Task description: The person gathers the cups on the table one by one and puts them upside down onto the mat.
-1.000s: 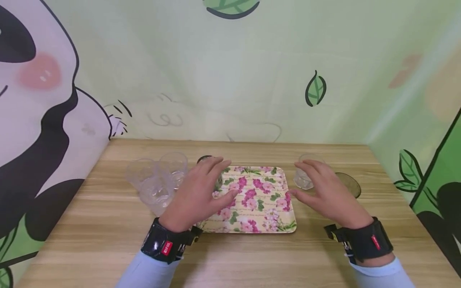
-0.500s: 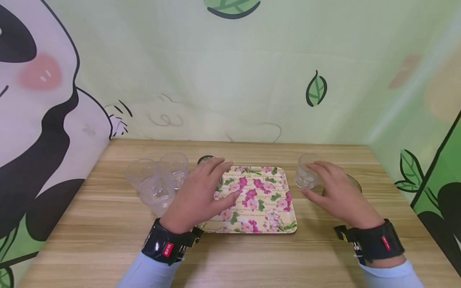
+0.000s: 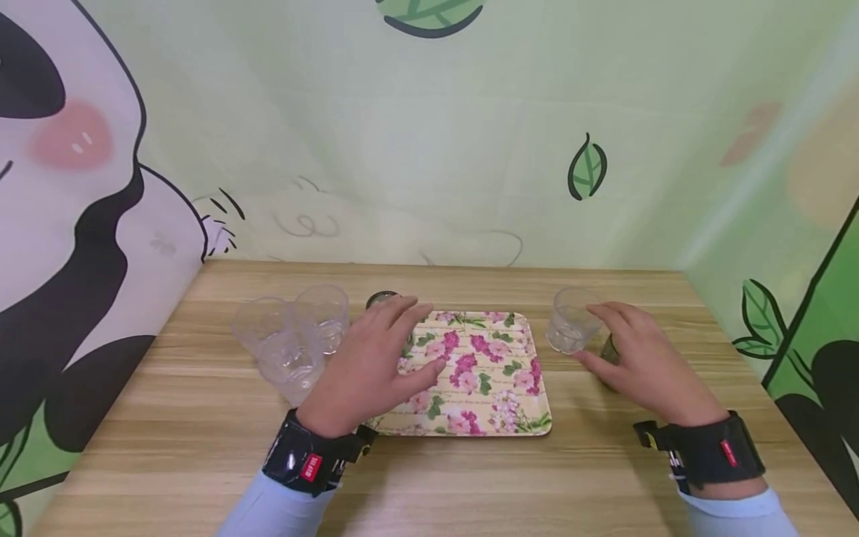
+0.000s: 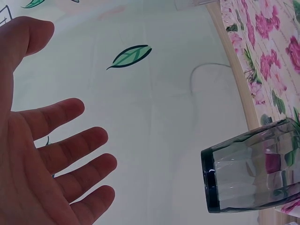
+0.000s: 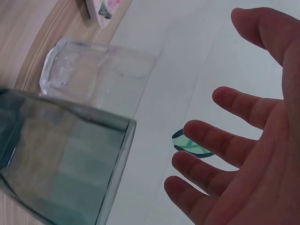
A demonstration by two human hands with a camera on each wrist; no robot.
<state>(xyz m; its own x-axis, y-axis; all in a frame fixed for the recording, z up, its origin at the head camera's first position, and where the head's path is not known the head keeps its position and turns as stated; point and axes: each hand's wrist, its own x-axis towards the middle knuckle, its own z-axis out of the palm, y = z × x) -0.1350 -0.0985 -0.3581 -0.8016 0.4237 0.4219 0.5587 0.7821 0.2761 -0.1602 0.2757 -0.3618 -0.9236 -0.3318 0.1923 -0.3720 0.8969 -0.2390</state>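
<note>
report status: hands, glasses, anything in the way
Left hand and right hand holding nothing. Tinted glass beside right hand, partly hidden in head view. Second tinted glass near left hand. Clear glass close by, might get in the way.

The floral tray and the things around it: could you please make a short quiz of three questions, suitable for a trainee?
1. True or false: the left hand holds nothing.
2. Fill the gap: the tray is printed with ____.
3. Choose: in the right wrist view, the nearer glass is: A, bright red; B, tinted; C, solid white.

Key: 1. True. 2. Flowers. 3. B.
</note>
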